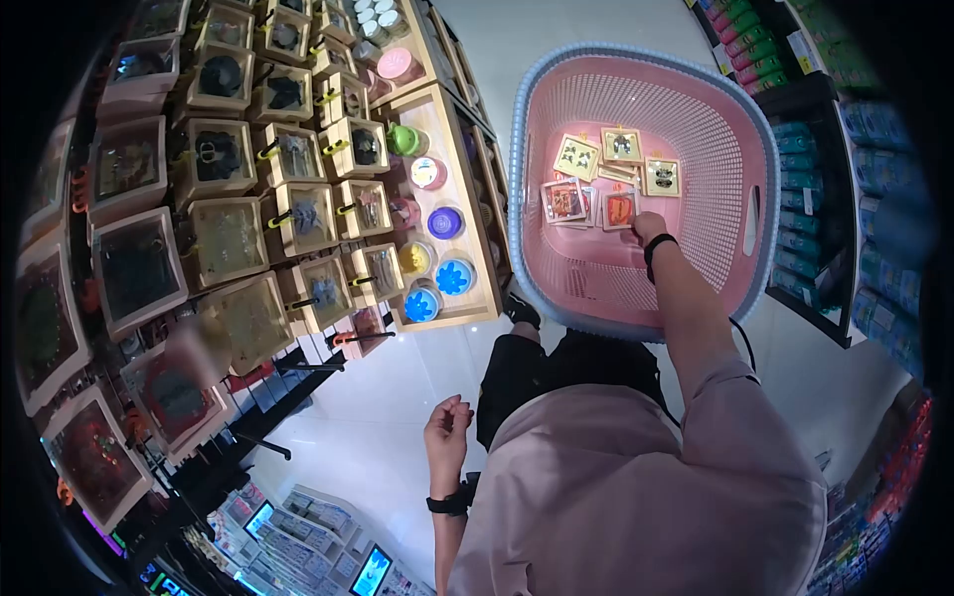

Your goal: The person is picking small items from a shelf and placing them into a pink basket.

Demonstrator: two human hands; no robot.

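Note:
In the large pink basket (586, 283) with a light blue rim, my right hand (651, 226) reaches down to a small square packet with a red middle and pale border (619, 211). My fingers are closed at its right edge. Around it lie other square packets: a red-patterned one (564, 201), a cream one with dark figures (576, 157), another (622, 145) at the top, and one on the right (662, 178). My left hand (449, 434) hangs outside the basket beside my body, its fingers curled in with nothing visible in them.
On the left, a display rack holds rows of clear-fronted boxes (229, 238) on hooks. Beside it, a wooden shelf tray (472, 298) carries round containers with coloured lids (445, 223). Shelves of green and blue packages (795, 204) stand to the right of the basket.

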